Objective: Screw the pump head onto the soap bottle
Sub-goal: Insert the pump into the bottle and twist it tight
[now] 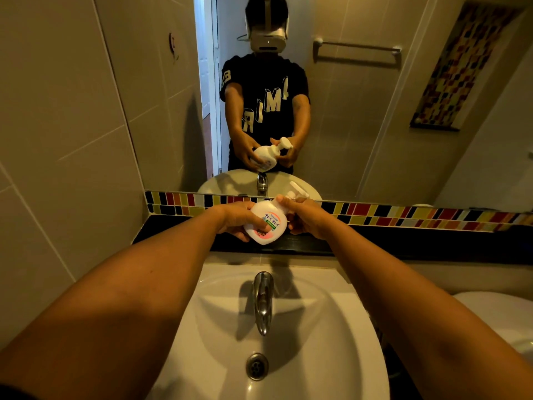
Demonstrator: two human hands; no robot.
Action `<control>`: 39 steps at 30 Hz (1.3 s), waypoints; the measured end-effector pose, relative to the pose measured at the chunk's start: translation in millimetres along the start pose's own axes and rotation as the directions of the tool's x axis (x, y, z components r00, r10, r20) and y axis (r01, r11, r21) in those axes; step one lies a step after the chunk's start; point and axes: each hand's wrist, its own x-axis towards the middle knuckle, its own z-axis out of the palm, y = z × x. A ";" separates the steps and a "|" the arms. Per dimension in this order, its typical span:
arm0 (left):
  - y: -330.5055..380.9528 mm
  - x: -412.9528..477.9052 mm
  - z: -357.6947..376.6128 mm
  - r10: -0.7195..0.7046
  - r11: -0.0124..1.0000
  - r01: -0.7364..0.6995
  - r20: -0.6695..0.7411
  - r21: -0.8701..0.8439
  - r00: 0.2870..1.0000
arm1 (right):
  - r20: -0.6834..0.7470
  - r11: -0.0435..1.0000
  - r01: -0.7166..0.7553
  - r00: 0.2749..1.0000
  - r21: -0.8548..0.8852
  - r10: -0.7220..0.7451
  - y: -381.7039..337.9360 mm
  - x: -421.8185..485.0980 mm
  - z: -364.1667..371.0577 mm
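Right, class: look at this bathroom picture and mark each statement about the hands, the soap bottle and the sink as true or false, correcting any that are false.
1. The left hand grips the body of the soap bottle. True.
2. The bottle stands upright on the black ledge. False: it is held tilted in the air above the ledge.
3. The right hand is at the pump head end of the bottle. True.
4. Water is running from the tap. False: no water shows.
5. A towel hangs on the rail in the mirror. False: the rail is bare.
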 end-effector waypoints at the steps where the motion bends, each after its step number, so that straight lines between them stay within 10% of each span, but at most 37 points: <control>1: 0.0 -0.2 -0.6 0.002 1.000 -0.002 0.003 0.006 1.000 | 0.038 1.000 -0.005 0.999 0.024 0.004 0.4 -0.7 -1.0; 34: -1.4 3.9 5.6 0.055 0.995 -0.048 -0.079 0.090 0.995 | -0.054 0.998 0.059 0.997 0.012 -0.058 1.4 -0.3 2.4; 39: -0.2 -4.4 0.4 -0.029 0.995 0.038 0.098 -0.093 0.995 | -0.090 0.995 0.076 0.993 -0.066 -0.081 -5.5 -7.7 4.2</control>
